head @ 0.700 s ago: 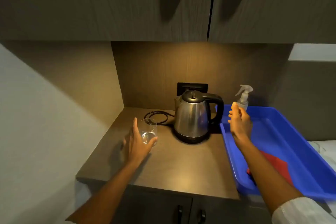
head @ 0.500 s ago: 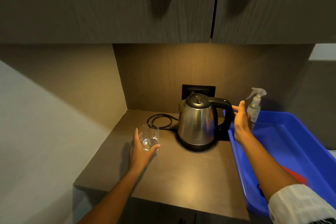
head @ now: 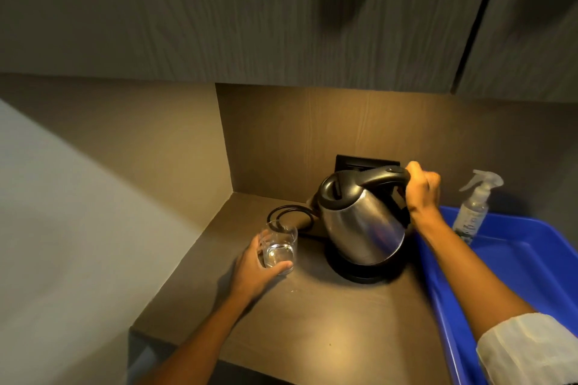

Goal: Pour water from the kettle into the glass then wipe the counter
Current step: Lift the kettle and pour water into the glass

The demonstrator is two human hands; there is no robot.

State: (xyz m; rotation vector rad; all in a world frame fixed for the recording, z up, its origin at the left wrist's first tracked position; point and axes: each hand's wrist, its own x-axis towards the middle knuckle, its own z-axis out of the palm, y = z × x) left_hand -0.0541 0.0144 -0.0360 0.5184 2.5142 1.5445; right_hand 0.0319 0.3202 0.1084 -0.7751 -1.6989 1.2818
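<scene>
I see my right hand (head: 422,189) closed tight around the black handle of the kettle (head: 359,222). The kettle leans toward 9 o'clock, just above its round black base (head: 362,270). My fingers hide part of the handle. My left hand (head: 253,269) wraps around the glass (head: 279,248), which stands on the counter (head: 312,322) at 9 o'clock from the kettle. The glass has a little water in it. A black cord (head: 289,212) curls behind the glass. A spray bottle (head: 474,209) stands in the blue tray (head: 531,259) at 3 o'clock. The tray is cut off at the edge. I cannot see the spout well.
</scene>
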